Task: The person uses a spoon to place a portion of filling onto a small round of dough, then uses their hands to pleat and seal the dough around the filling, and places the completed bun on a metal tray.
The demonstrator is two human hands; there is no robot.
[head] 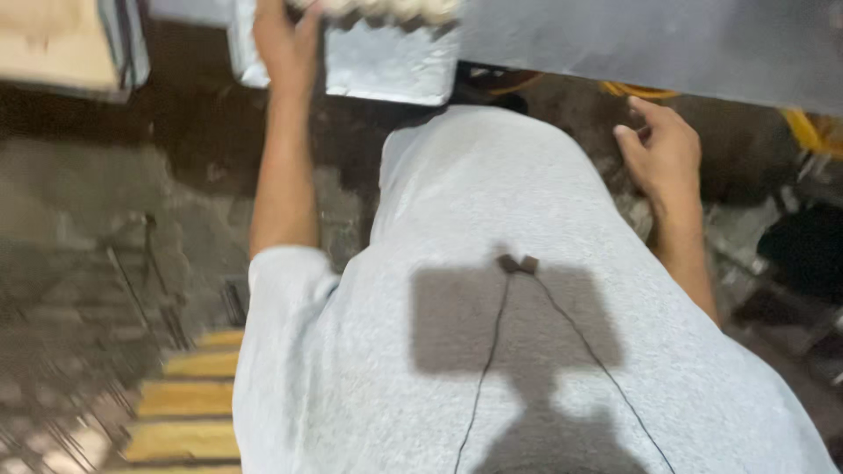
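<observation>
Head cam was blurry, looking straight down the person's own torso. Left hand (285, 39) was raised at top of frame, fingers closed on the near edge of a pale egg tray (386, 9); only the tray's bottom strip showed, rest cut off by the frame edge. Tray sat right above and to the right of that hand, over a grey metal block (391, 66) that was just right of the left wrist. Right hand (663, 154) was lower, well apart from the tray, fingers loosely curled and half open, holding nothing, hovering just below the edge of a grey table (659, 44). Yellow cable (803, 127) ran under the table, right of the right hand. Light grey t-shirt (527, 351) filled the middle btw both forearms, w/ a thin black wire (492, 351) hanging down it and a square shadow across the chest. Wooden crate (53, 39) was far left of the left hand. Yellow-striped step (189, 395) was on the floor below the left elbow. Floor was dark and rough; detail too smeared to tell more.
</observation>
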